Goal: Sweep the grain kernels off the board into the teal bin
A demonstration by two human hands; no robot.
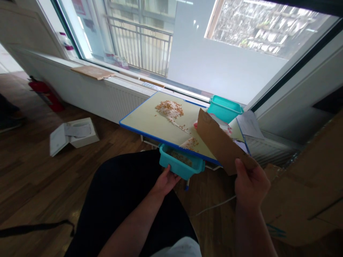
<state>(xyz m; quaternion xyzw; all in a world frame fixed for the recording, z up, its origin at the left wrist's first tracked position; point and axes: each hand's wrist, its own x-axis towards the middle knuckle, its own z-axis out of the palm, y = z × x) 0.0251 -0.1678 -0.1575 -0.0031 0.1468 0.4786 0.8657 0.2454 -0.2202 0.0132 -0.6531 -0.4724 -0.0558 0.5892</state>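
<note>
My left hand (pixel 166 181) grips a turquoise plastic basket (pixel 175 167) by its near side, holding it just under the table's front edge. Some grainy material lies inside the basket, too dim to name. In my right hand (pixel 252 182) is a flat strip of brown cardboard (pixel 218 141), tilted over the right part of the table. On the blue-edged table (pixel 142 117) rests a pile of white grains mixed with orange-yellow kernels (pixel 170 109). A thin trail runs from it to a smaller heap (pixel 190 143) at the front edge, above the basket.
A second turquoise basket (pixel 224 109) stands at the table's back right, near a red-and-white bag (pixel 227 127) partly hidden by the cardboard. Large cardboard boxes (pixel 308 185) are at the right. An open white box (pixel 83 132) and a red fire extinguisher (pixel 46 94) are on the floor.
</note>
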